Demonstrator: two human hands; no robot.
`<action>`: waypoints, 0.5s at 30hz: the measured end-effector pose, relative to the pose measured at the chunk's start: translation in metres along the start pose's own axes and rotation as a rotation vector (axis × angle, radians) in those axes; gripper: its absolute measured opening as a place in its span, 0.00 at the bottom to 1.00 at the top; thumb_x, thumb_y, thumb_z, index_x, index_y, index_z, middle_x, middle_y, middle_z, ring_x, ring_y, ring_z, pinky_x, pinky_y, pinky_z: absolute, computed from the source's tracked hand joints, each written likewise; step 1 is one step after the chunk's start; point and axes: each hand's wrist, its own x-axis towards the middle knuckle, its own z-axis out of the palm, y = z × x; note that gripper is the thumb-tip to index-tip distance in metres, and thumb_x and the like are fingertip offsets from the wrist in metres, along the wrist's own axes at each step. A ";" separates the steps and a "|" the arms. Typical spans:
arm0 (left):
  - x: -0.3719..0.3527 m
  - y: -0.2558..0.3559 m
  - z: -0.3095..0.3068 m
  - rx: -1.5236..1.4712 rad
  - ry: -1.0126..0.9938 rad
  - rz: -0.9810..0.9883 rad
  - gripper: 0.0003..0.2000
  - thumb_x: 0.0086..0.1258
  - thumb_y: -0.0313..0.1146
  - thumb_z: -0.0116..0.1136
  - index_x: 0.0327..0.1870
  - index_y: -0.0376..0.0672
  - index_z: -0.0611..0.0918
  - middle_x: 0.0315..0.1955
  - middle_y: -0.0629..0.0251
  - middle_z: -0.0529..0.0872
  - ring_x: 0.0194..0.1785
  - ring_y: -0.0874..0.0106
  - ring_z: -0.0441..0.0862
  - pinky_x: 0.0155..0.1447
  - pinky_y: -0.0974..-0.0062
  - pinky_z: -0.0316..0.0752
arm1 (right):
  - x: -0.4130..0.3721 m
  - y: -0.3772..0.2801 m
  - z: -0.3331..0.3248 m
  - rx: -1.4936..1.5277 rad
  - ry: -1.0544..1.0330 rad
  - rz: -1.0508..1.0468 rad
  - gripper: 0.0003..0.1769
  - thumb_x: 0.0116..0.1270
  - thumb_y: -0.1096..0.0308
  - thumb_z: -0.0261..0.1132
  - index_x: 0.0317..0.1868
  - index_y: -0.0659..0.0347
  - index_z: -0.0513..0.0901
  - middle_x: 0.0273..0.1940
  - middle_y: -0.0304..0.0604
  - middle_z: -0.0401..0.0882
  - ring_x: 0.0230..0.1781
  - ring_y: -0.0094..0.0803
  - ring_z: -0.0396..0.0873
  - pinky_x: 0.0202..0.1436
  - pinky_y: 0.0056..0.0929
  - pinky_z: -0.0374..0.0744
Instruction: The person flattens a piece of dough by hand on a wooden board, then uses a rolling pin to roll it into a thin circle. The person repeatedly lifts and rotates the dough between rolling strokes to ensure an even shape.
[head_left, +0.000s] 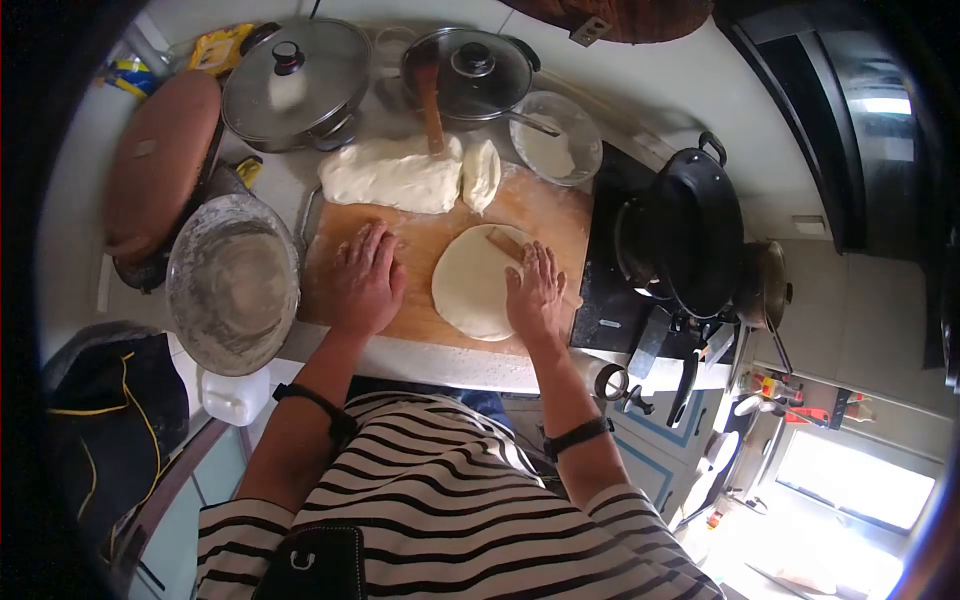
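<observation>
A flat round of dough (pixel 468 290) lies on the wooden board (pixel 420 317). Across its right side runs a small rolling pin (pixel 507 243), both ends showing past my right hand (pixel 537 292). That hand rests over the pin's middle, hiding it. To the left of the round, my left hand (pixel 368 280) lies palm down on the board, fingers stretched out and holding nothing. Along the board's far edge sit a long slab of dough (pixel 395 175) and a smaller cut strip of dough (pixel 481 176).
A floury metal bowl (pixel 235 285) stands left of the board. Lidded pans (pixel 297 90) (pixel 465 75) and a bowl with white powder (pixel 556 140) line the back. Dark pans (pixel 690 235) sit on the black stovetop (pixel 605 240) at right. A brown lidded pan (pixel 160 165) leans at left.
</observation>
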 end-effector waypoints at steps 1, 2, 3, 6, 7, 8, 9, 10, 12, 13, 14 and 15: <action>0.000 0.000 -0.001 -0.001 -0.010 -0.004 0.21 0.68 0.38 0.59 0.61 0.43 0.77 0.68 0.57 0.74 0.73 0.56 0.69 0.72 0.46 0.64 | 0.002 0.000 0.003 -0.010 0.022 0.016 0.25 0.73 0.59 0.62 0.65 0.62 0.73 0.67 0.52 0.72 0.71 0.49 0.67 0.71 0.60 0.63; 0.001 0.000 -0.001 -0.002 -0.018 -0.008 0.21 0.68 0.38 0.60 0.61 0.43 0.77 0.69 0.57 0.74 0.73 0.56 0.69 0.72 0.46 0.64 | 0.003 -0.001 0.005 -0.021 0.043 0.031 0.23 0.72 0.60 0.63 0.63 0.61 0.75 0.64 0.51 0.75 0.69 0.48 0.70 0.71 0.58 0.65; 0.001 0.000 -0.002 -0.004 -0.022 -0.010 0.21 0.67 0.38 0.60 0.61 0.43 0.77 0.69 0.57 0.74 0.73 0.56 0.69 0.72 0.46 0.64 | 0.002 0.002 0.005 0.006 0.043 -0.012 0.22 0.71 0.62 0.63 0.61 0.61 0.76 0.61 0.50 0.76 0.66 0.48 0.71 0.69 0.56 0.66; 0.003 0.001 -0.003 -0.017 -0.032 -0.018 0.22 0.68 0.37 0.59 0.61 0.42 0.77 0.69 0.56 0.73 0.74 0.55 0.68 0.73 0.46 0.62 | 0.000 0.001 -0.001 0.095 0.062 -0.150 0.18 0.69 0.65 0.65 0.57 0.60 0.78 0.55 0.48 0.78 0.60 0.46 0.75 0.66 0.50 0.69; 0.002 0.001 -0.004 -0.024 -0.037 -0.018 0.22 0.68 0.37 0.59 0.62 0.41 0.76 0.69 0.55 0.72 0.74 0.54 0.67 0.73 0.46 0.62 | 0.001 -0.005 -0.005 0.132 0.081 -0.197 0.18 0.68 0.66 0.65 0.57 0.60 0.78 0.54 0.47 0.78 0.58 0.46 0.75 0.65 0.49 0.70; 0.001 0.002 -0.006 -0.032 -0.045 -0.016 0.22 0.69 0.36 0.59 0.63 0.41 0.75 0.70 0.54 0.71 0.75 0.53 0.66 0.73 0.46 0.61 | 0.000 -0.012 -0.008 0.169 0.099 -0.240 0.18 0.67 0.67 0.65 0.56 0.60 0.79 0.53 0.47 0.78 0.57 0.46 0.75 0.64 0.48 0.70; 0.000 0.002 -0.006 -0.031 -0.044 -0.017 0.22 0.69 0.36 0.59 0.63 0.41 0.75 0.70 0.54 0.71 0.75 0.53 0.66 0.74 0.46 0.61 | 0.003 -0.019 -0.009 0.177 0.084 -0.290 0.18 0.66 0.67 0.65 0.56 0.60 0.79 0.53 0.47 0.78 0.57 0.47 0.75 0.64 0.48 0.71; 0.000 0.002 -0.005 -0.030 -0.042 -0.016 0.22 0.69 0.36 0.58 0.63 0.41 0.75 0.70 0.54 0.71 0.75 0.53 0.66 0.74 0.46 0.61 | 0.012 -0.027 -0.006 0.186 0.073 -0.339 0.18 0.66 0.68 0.66 0.55 0.60 0.79 0.53 0.47 0.78 0.57 0.47 0.75 0.64 0.48 0.71; 0.000 0.000 -0.004 -0.022 -0.051 -0.015 0.22 0.69 0.36 0.58 0.63 0.40 0.75 0.70 0.53 0.71 0.75 0.53 0.66 0.74 0.46 0.60 | 0.028 -0.035 0.000 0.183 -0.075 -0.357 0.21 0.68 0.65 0.65 0.59 0.61 0.77 0.56 0.48 0.77 0.59 0.49 0.74 0.65 0.52 0.70; 0.000 0.000 -0.003 -0.017 -0.061 -0.019 0.22 0.70 0.36 0.58 0.63 0.40 0.75 0.70 0.53 0.71 0.75 0.53 0.65 0.74 0.46 0.60 | 0.032 -0.039 0.005 0.128 -0.062 -0.306 0.23 0.69 0.62 0.64 0.61 0.61 0.76 0.59 0.49 0.75 0.62 0.50 0.72 0.67 0.55 0.68; 0.000 -0.001 -0.001 -0.013 -0.070 -0.025 0.22 0.70 0.36 0.58 0.63 0.40 0.75 0.70 0.53 0.71 0.75 0.53 0.65 0.74 0.46 0.60 | 0.035 -0.045 0.011 0.071 -0.051 -0.256 0.25 0.71 0.60 0.63 0.64 0.61 0.74 0.61 0.50 0.74 0.65 0.50 0.70 0.68 0.58 0.66; 0.000 -0.001 0.000 -0.020 -0.059 -0.024 0.22 0.70 0.36 0.57 0.63 0.40 0.75 0.70 0.53 0.70 0.75 0.53 0.65 0.74 0.45 0.60 | 0.036 -0.052 0.014 0.015 -0.042 -0.208 0.27 0.72 0.57 0.62 0.66 0.61 0.73 0.63 0.51 0.72 0.67 0.51 0.68 0.70 0.62 0.65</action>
